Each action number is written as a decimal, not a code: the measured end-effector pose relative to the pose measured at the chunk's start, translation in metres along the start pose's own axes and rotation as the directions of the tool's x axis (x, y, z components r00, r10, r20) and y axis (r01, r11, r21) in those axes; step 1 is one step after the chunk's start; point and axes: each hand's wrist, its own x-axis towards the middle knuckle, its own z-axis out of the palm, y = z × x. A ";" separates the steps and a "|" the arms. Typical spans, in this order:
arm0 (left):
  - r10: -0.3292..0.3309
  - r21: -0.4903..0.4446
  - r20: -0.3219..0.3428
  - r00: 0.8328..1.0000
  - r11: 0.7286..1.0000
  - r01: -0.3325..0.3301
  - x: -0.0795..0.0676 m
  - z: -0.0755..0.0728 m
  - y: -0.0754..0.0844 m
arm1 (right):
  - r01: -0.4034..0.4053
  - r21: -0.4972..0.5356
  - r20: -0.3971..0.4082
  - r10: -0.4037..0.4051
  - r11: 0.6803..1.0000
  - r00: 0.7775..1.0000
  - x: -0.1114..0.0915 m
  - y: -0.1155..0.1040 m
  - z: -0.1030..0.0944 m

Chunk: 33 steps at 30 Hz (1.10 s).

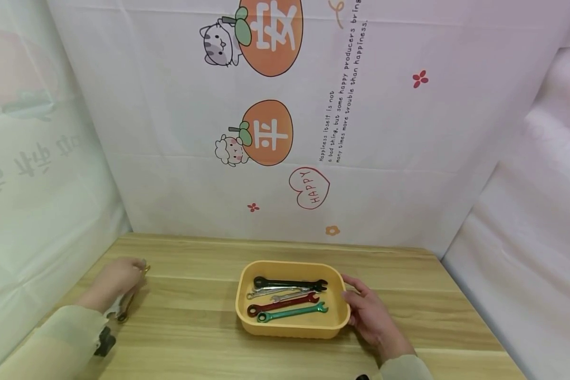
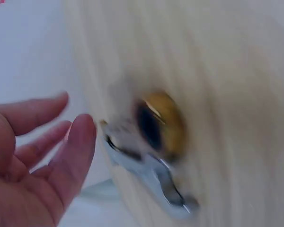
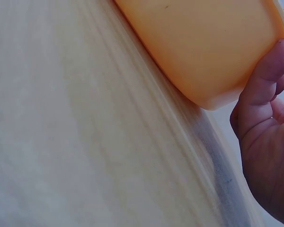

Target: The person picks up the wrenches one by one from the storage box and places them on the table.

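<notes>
A yellow plastic box (image 1: 292, 331) stands mid-table, holding several combination wrenches: a black one (image 1: 290, 284), silver ones, a red one (image 1: 285, 304) and a green one (image 1: 294, 313). My right hand (image 1: 372, 316) grips the box's right end, thumb at the rim; the right wrist view shows the thumb (image 3: 270, 71) against the outer wall. At the table's left, my left hand (image 1: 119, 279) has its fingers apart. Beside it lie a gold wrench (image 2: 173, 125) with a ring end and a silver wrench (image 2: 154, 177), both blurred in the left wrist view.
Underneath is a wood-grain tabletop (image 1: 185, 295). A white printed cloth (image 1: 195, 200) hangs behind it, with more white cloth along the left and right sides. A black strap piece (image 1: 105, 342) is on the left wrist.
</notes>
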 end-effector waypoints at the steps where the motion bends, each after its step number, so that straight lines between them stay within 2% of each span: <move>1: -0.003 -0.062 0.020 1.000 0.998 0.004 0.001 0.001 0.003 | 0.001 0.003 -0.003 -0.001 1.000 1.000 0.000 0.000 0.000; 3: 0.016 -0.181 0.058 0.998 0.984 -0.005 0.005 0.005 0.009 | 0.006 0.004 0.000 -0.006 1.000 1.000 -0.001 -0.001 0.001; 5: 0.054 -0.286 0.090 0.994 0.958 -0.026 0.009 0.010 0.016 | 0.013 0.001 0.004 -0.013 1.000 1.000 -0.001 -0.001 0.001; 6: 0.075 -0.301 0.094 0.993 0.953 -0.043 0.010 0.013 0.020 | 0.015 0.000 0.007 -0.015 1.000 1.000 -0.001 -0.001 0.001; 11: 0.184 -0.457 0.149 0.972 0.884 -0.097 0.012 0.021 0.048 | 0.018 -0.002 0.019 -0.018 1.000 1.000 -0.002 -0.002 0.002; 13: 0.254 -0.519 0.184 0.950 0.845 -0.125 0.012 0.024 0.060 | 0.015 0.002 0.019 -0.015 1.000 1.000 -0.002 -0.002 0.002; 14: 0.296 -0.530 0.197 0.935 0.834 -0.152 0.012 0.025 0.066 | 0.015 0.004 0.018 -0.015 1.000 1.000 -0.002 -0.002 0.002; 17: 0.406 -0.543 0.226 0.886 0.807 -0.232 0.012 0.032 0.084 | 0.013 0.006 0.015 -0.013 1.000 1.000 -0.002 -0.002 0.002; 19: 0.454 -0.527 0.233 0.860 0.802 -0.281 0.011 0.037 0.097 | 0.013 0.008 0.013 -0.013 1.000 1.000 -0.001 -0.002 0.002; 22: 0.506 -0.536 0.246 0.827 0.782 -0.319 0.009 0.047 0.117 | 0.012 0.006 0.016 -0.013 1.000 1.000 -0.001 -0.001 0.002; 27: 0.594 -0.596 0.266 0.759 0.720 -0.354 0.010 0.071 0.147 | 0.012 0.005 0.018 -0.012 1.000 1.000 -0.001 -0.001 0.001; 29: 0.614 -0.612 0.281 0.738 0.707 -0.356 0.010 0.082 0.157 | 0.015 0.006 0.017 -0.015 1.000 1.000 -0.001 -0.001 0.001; 30: 0.622 -0.620 0.287 0.729 0.700 -0.354 0.009 0.088 0.162 | 0.015 0.008 0.017 -0.015 1.000 1.000 -0.001 -0.001 0.001; 33: 0.624 -0.621 0.315 0.715 0.705 -0.342 0.007 0.104 0.177 | 0.017 0.008 0.017 -0.017 1.000 1.000 -0.002 -0.002 0.001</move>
